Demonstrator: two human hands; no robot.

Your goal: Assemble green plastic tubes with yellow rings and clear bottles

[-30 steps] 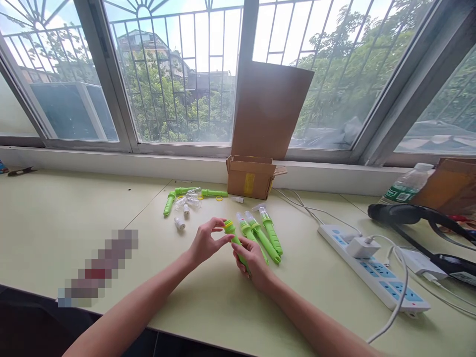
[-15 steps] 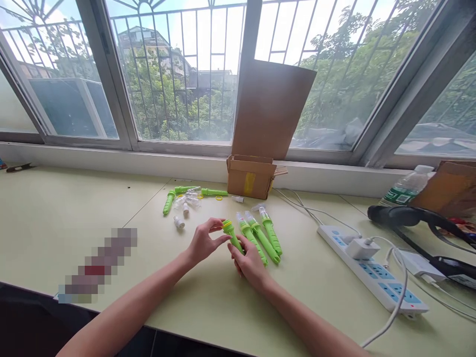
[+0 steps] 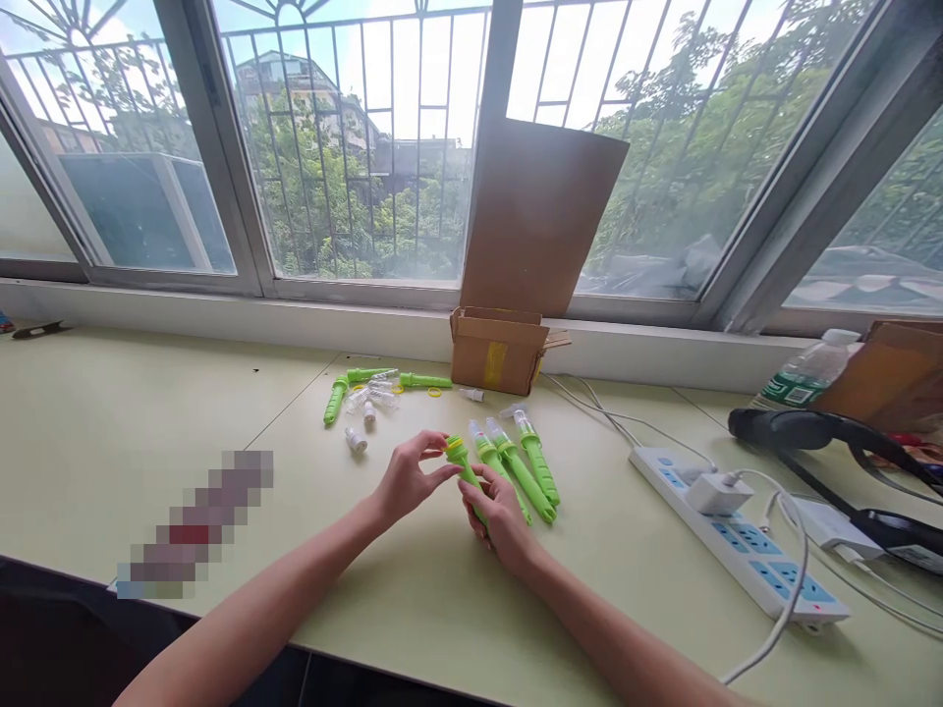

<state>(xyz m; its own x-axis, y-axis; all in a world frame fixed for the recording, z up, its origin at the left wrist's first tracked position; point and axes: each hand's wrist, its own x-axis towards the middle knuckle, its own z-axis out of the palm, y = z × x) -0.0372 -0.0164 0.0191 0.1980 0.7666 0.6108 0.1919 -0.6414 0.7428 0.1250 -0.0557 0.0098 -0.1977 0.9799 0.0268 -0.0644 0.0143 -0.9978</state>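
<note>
My right hand [image 3: 499,516] is wrapped round the lower part of a green plastic handle [image 3: 462,462] held tilted over the table. My left hand [image 3: 410,480] pinches the handle's top end, where a small yellow ring sits. Just to the right lie three finished green handles with clear caps [image 3: 520,462], side by side. Farther back lie more green handles [image 3: 346,386], several clear caps [image 3: 372,396] and a loose yellow ring [image 3: 434,393].
A small open cardboard box [image 3: 495,350] stands at the window sill with a tall cardboard sheet behind it. A white power strip [image 3: 744,538] with cables lies at the right, beside a black device [image 3: 810,428] and a water bottle [image 3: 806,371]. A blurred patch lies left.
Both hands stay on the green handle; they shifted slightly, and the left fingers keep working at its top end.
</note>
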